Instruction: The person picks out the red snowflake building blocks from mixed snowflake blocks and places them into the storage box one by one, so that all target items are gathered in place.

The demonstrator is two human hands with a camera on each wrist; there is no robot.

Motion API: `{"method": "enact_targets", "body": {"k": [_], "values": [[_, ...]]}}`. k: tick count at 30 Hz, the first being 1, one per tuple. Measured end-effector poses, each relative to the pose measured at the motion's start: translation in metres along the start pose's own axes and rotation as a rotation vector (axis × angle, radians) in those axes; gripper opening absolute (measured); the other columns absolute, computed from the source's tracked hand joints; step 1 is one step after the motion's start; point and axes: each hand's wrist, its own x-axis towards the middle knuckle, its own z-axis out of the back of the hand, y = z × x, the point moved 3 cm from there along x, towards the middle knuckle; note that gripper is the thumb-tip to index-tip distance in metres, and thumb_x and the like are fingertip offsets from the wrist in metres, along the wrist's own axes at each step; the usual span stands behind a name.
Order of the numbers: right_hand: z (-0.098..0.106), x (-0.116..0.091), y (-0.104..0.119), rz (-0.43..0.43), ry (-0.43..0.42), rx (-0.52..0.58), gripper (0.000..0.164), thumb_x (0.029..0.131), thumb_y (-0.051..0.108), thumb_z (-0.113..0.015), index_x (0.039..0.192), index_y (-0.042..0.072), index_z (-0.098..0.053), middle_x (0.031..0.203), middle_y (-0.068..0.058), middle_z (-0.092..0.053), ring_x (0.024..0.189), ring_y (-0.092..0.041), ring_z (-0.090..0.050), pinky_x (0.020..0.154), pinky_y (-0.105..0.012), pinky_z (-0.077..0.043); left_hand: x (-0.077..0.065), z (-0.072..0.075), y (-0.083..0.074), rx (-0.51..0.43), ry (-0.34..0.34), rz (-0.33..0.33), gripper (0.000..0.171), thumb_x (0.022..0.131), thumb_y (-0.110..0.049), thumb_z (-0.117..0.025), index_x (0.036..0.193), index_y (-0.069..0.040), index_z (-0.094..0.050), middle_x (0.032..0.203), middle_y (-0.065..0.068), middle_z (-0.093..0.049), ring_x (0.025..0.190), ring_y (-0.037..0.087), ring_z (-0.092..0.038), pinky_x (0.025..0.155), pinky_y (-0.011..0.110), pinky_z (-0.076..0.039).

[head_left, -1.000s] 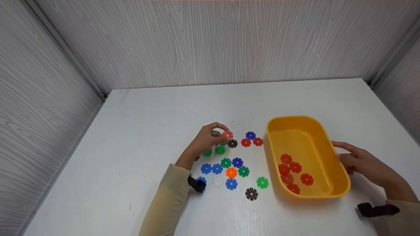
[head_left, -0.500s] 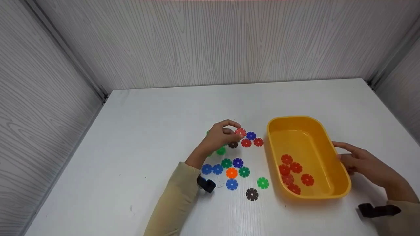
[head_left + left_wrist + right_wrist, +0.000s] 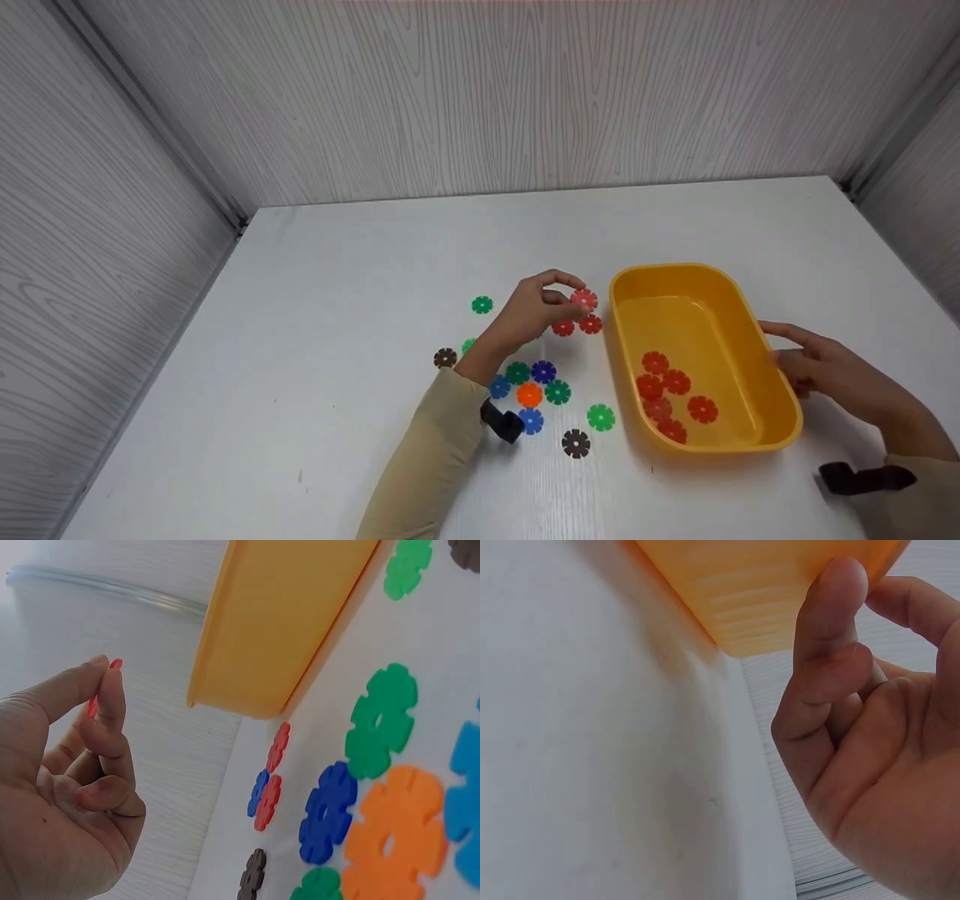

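In the head view, my left hand (image 3: 525,315) pinches a red notched plastic disc (image 3: 586,299) between thumb and fingertips, left of the yellow tray (image 3: 682,322). The left wrist view shows that disc (image 3: 117,664) edge-on, mostly covered by the fingers. Below the hand, two red discs (image 3: 591,324) lie on the table. My right hand (image 3: 847,379) touches the outside of the tray's right wall, its fingers loosely bent. Several red discs (image 3: 677,382) lie inside the tray, toward its near left corner. The right wrist view shows fingertips (image 3: 840,585) against the tray's wall.
Several loose discs lie on the white table (image 3: 300,360) left of the tray, among them an orange disc (image 3: 529,395), a green disc (image 3: 601,417) and a black disc (image 3: 576,444). My left forearm covers some. A grained panel (image 3: 480,97) stands behind the table.
My left hand has moved right toward the tray, carrying the pinched red disc. A green disc and a dark disc at the left are uncovered. My right hand and the tray stay put.
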Motion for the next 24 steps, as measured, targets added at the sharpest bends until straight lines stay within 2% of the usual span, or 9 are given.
{"method": "enact_targets", "body": {"k": [4,9,15,18,22,24], "values": [[0.0,0.0,0.0,-0.001,0.001,-0.009,0.063,0.102,0.036,-0.045,0.153,0.008,-0.02,0.078,-0.002,-0.054,0.069,-0.023,-0.054,0.065,-0.026,-0.048,0.003,-0.013,-0.004,-0.038,0.021,-0.003,0.028,0.085,-0.024,-0.075,0.11,-0.024,-0.063,0.089,0.0,-0.073,0.097,0.036,-0.067,0.092,0.042,-0.054],[0.0,0.002,-0.001,-0.007,-0.002,-0.001,0.063,0.101,0.036,-0.046,0.153,0.008,-0.021,0.079,-0.001,-0.055,0.07,-0.023,-0.055,0.065,-0.026,-0.049,0.007,-0.031,-0.015,-0.08,0.084,-0.024,0.028,0.086,-0.023,-0.073,0.111,-0.019,-0.063,0.091,0.007,-0.074,0.099,0.039,-0.067,0.093,0.045,-0.053],[-0.003,0.003,0.004,0.082,0.012,0.049,0.056,0.102,0.027,-0.045,0.15,0.004,-0.025,0.071,0.001,-0.052,0.064,-0.021,-0.052,0.059,-0.03,-0.046,0.008,-0.051,-0.027,-0.093,0.156,-0.074,0.028,0.086,-0.021,-0.073,0.112,-0.017,-0.064,0.093,0.009,-0.074,0.1,0.037,-0.068,0.088,0.028,-0.055],[-0.004,0.004,0.004,0.097,0.017,0.056,0.054,0.103,0.026,-0.045,0.149,0.005,-0.027,0.07,0.002,-0.052,0.063,-0.022,-0.051,0.058,-0.03,-0.045,0.008,-0.059,-0.03,-0.076,0.172,-0.071,0.027,0.086,-0.023,-0.073,0.111,-0.018,-0.064,0.089,0.006,-0.074,0.093,0.029,-0.07,0.087,0.027,-0.055],[-0.004,0.004,0.003,0.079,0.015,0.052,0.055,0.103,0.027,-0.045,0.149,0.005,-0.026,0.07,0.001,-0.051,0.063,-0.022,-0.051,0.058,-0.03,-0.045,0.009,-0.067,-0.034,-0.033,0.195,-0.077,0.028,0.086,-0.024,-0.073,0.112,-0.018,-0.065,0.086,0.005,-0.074,0.08,0.013,-0.07,0.089,0.034,-0.054],[-0.003,0.005,0.001,0.059,0.013,0.047,0.057,0.103,0.029,-0.045,0.15,0.005,-0.025,0.071,0.001,-0.052,0.064,-0.021,-0.051,0.059,-0.029,-0.045,0.009,-0.071,-0.037,-0.019,0.207,-0.076,0.028,0.086,-0.024,-0.073,0.112,-0.019,-0.065,0.085,0.004,-0.073,0.079,0.01,-0.069,0.089,0.034,-0.054]]}}
